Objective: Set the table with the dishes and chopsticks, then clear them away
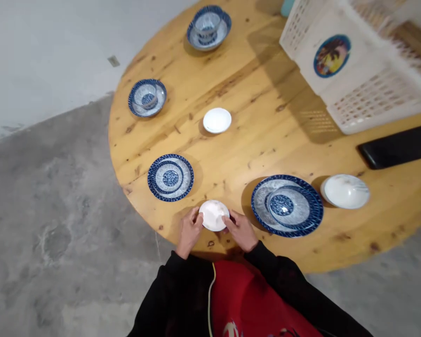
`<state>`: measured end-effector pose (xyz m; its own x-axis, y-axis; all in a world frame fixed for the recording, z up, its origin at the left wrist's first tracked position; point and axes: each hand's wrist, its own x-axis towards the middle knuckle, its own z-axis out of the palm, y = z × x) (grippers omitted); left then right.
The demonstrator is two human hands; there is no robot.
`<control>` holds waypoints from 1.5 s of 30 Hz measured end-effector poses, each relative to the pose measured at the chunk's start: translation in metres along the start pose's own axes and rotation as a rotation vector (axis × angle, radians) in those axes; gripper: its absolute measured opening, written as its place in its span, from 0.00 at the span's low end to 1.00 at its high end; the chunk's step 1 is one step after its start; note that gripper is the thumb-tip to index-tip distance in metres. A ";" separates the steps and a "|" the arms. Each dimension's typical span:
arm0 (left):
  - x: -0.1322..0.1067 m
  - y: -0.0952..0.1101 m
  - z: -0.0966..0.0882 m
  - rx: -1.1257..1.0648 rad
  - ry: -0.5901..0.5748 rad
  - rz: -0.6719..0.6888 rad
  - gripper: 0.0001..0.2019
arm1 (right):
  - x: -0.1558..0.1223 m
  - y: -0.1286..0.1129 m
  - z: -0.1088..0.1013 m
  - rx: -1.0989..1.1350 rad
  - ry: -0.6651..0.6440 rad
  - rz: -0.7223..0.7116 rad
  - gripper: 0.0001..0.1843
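Both my hands grip a small white saucer (213,214) at the near edge of a round wooden table (259,107). My left hand (189,231) holds its left rim with the fingers curled. My right hand (241,230) pinches its right rim. To the right of the saucer lies a blue patterned plate with a bowl on it (286,204). A smaller blue patterned plate (170,177) lies just beyond my left hand.
A second white saucer (216,120) sits mid-table and a white dish (345,191) at the right. Blue bowl-on-plate sets stand at the far left (147,97) and at the back (208,27). A white plastic crate (358,56) and a black phone (398,146) lie at the right.
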<state>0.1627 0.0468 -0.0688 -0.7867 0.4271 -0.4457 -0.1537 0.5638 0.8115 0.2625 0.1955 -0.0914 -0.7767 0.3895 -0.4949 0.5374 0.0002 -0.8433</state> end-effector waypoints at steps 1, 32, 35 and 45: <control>0.003 -0.002 -0.002 0.000 0.008 0.018 0.12 | 0.003 0.000 0.003 0.003 0.007 -0.009 0.14; 0.035 -0.013 -0.024 -0.299 0.148 -0.075 0.28 | 0.042 -0.001 0.025 -0.423 0.304 -0.238 0.26; 0.036 -0.013 -0.025 -0.426 0.169 -0.150 0.32 | 0.043 0.000 0.025 -0.421 0.302 -0.237 0.25; 0.041 -0.019 -0.023 -0.374 0.207 -0.115 0.29 | 0.046 0.005 0.025 -0.399 0.304 -0.249 0.27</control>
<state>0.1199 0.0368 -0.0937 -0.8492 0.2048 -0.4868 -0.4230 0.2881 0.8591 0.2214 0.1900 -0.1239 -0.7983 0.5810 -0.1587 0.4784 0.4516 -0.7531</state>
